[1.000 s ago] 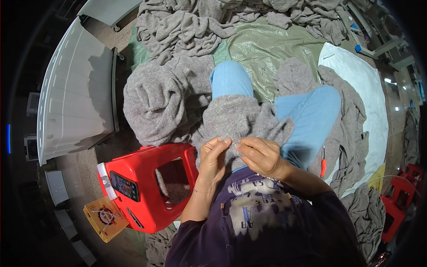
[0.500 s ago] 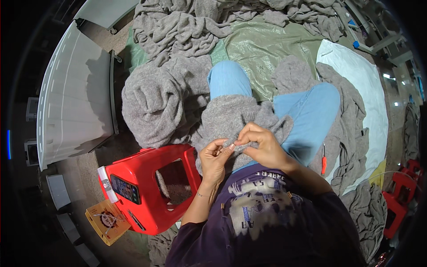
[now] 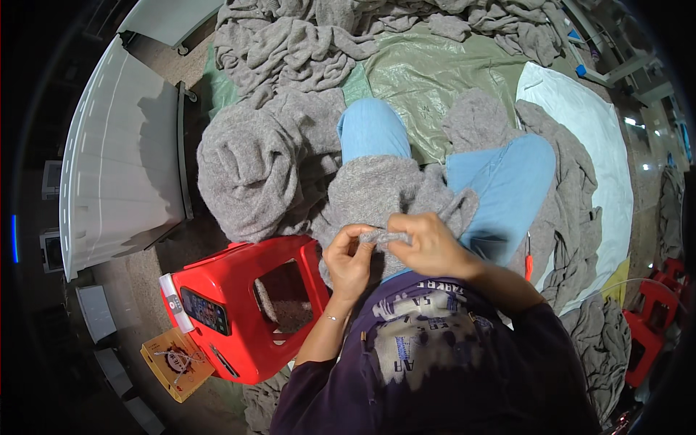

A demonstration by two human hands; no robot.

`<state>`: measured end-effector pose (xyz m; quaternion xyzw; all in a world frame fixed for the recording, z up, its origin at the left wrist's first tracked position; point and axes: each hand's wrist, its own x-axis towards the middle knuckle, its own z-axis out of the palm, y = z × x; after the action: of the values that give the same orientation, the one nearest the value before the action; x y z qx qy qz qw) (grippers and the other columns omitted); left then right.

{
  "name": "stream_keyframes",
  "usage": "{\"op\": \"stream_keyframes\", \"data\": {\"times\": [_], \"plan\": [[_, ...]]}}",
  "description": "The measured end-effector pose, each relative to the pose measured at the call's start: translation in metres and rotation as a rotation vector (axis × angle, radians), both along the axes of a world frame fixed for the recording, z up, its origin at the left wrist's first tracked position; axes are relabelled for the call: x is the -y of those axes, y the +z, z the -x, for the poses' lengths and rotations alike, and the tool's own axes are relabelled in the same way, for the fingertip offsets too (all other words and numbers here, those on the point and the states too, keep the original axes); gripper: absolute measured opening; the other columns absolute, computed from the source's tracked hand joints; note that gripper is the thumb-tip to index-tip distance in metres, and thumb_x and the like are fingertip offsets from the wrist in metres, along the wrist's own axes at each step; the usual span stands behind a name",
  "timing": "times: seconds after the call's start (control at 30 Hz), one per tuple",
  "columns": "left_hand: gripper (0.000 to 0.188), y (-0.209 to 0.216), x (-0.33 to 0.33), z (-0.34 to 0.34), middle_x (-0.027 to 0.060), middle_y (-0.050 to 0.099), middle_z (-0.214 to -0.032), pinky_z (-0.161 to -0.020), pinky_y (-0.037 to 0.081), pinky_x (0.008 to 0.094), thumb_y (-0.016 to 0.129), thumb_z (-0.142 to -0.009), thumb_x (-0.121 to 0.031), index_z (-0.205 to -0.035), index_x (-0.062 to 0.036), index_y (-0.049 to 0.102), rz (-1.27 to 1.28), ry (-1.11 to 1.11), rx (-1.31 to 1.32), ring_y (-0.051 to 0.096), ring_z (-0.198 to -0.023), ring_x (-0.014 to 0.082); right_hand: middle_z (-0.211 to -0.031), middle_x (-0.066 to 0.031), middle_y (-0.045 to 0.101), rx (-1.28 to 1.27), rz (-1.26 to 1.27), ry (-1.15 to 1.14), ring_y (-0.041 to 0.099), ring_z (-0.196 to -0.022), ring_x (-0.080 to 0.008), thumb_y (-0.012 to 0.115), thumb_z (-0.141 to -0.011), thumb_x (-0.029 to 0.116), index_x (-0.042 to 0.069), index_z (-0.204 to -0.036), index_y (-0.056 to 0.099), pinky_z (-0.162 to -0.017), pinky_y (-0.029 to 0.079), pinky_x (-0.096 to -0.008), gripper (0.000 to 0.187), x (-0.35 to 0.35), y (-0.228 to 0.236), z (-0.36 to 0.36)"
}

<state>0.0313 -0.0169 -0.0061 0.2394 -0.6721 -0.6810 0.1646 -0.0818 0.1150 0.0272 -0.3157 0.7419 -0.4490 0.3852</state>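
A grey knitted garment [image 3: 377,185] lies across my lap, over my light blue trousers. My left hand [image 3: 349,259] pinches one edge of it between thumb and fingers. Close beside it, my right hand [image 3: 429,243] grips the same edge, so a short strip of knit runs between the two hands. Whether a needle or other small tool is in the right fingers cannot be seen. To the left of my lap, a bulky heap of grey knitwear [image 3: 250,170] rests against my leg.
A red plastic stool [image 3: 250,319] at my left carries a phone [image 3: 205,310] and a small dark tool [image 3: 223,360]. Beside it sits a yellow box [image 3: 174,362]. An orange-handled tool [image 3: 528,268] lies at my right, near more grey knitwear [image 3: 562,181]. Green sheeting [image 3: 435,72] spreads ahead.
My right hand has shifted slightly right, and its fingers have turned inward over the knit edge. The edge now shows stretched between both hands. The left hand stays almost in place.
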Motion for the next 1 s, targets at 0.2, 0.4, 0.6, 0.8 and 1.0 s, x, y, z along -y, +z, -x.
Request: {"op": "stream_keyframes", "data": {"times": [0.2, 0.4, 0.6, 0.8, 1.0], "plan": [[0.018, -0.001, -0.019, 0.004, 0.0108, 0.066, -0.095, -0.076, 0.048, 0.0241, 0.06, -0.081, 0.007, -0.098, 0.002, 0.064, 0.279, 0.139, -0.223, 0.061, -0.085, 0.0144, -0.062, -0.0114, 0.045, -0.702, 0.4, -0.326, 0.051, -0.05, -0.0312, 0.06, -0.066, -0.004, -0.002, -0.079, 0.058, -0.045, 0.041, -0.0367, 0.013, 0.006, -0.016, -0.022], [0.044, 0.008, -0.002, 0.01, 0.011, 0.058, -0.082, -0.07, 0.045, 0.0308, 0.061, -0.072, 0.008, -0.115, -0.0002, 0.062, 0.524, -0.123, -0.113, 0.054, -0.075, 0.0224, -0.063, -0.0092, 0.045, -1.039, 0.463, -0.263, 0.053, -0.051, -0.0258, 0.063, -0.066, -0.006, 0.0, -0.094, 0.063, -0.045, 0.042, -0.0353, 0.028, 0.001, -0.025, -0.011], [0.01, -0.022, 0.055, -0.005, -0.0006, 0.054, -0.068, -0.058, 0.038, 0.0229, 0.071, -0.077, -0.004, -0.084, -0.001, 0.065, 0.316, -0.084, 0.163, 0.047, -0.063, 0.0101, -0.073, -0.0105, 0.053, -0.74, 0.301, -0.19, 0.056, -0.06, -0.0277, 0.065, -0.073, 0.002, 0.001, -0.091, 0.062, -0.049, 0.043, -0.0331, 0.018, -0.028, -0.039, 0.024], [0.01, -0.015, 0.086, -0.028, -0.0042, 0.059, -0.071, -0.057, 0.039, 0.019, 0.07, -0.084, -0.008, -0.077, -0.0044, 0.064, -0.152, -0.248, 0.335, 0.049, -0.063, 0.0022, -0.076, -0.0126, 0.054, -0.633, 0.215, -0.003, 0.057, -0.066, -0.0262, 0.065, -0.081, 0.013, 0.0, -0.09, 0.056, -0.06, 0.044, -0.033, 0.019, -0.058, -0.035, 0.044], [0.011, 0.002, 0.063, -0.01, -0.0038, 0.06, -0.077, -0.059, 0.038, 0.0162, 0.064, -0.087, -0.004, -0.098, -0.0012, 0.062, -0.469, 0.017, -0.041, 0.05, -0.064, 0.0009, -0.068, -0.006, 0.047, -0.393, 0.221, -0.434, 0.046, -0.064, -0.0095, 0.06, -0.081, 0.008, 0.0, -0.096, 0.057, -0.061, 0.038, -0.0239, 0.017, -0.057, -0.003, 0.04]]}}
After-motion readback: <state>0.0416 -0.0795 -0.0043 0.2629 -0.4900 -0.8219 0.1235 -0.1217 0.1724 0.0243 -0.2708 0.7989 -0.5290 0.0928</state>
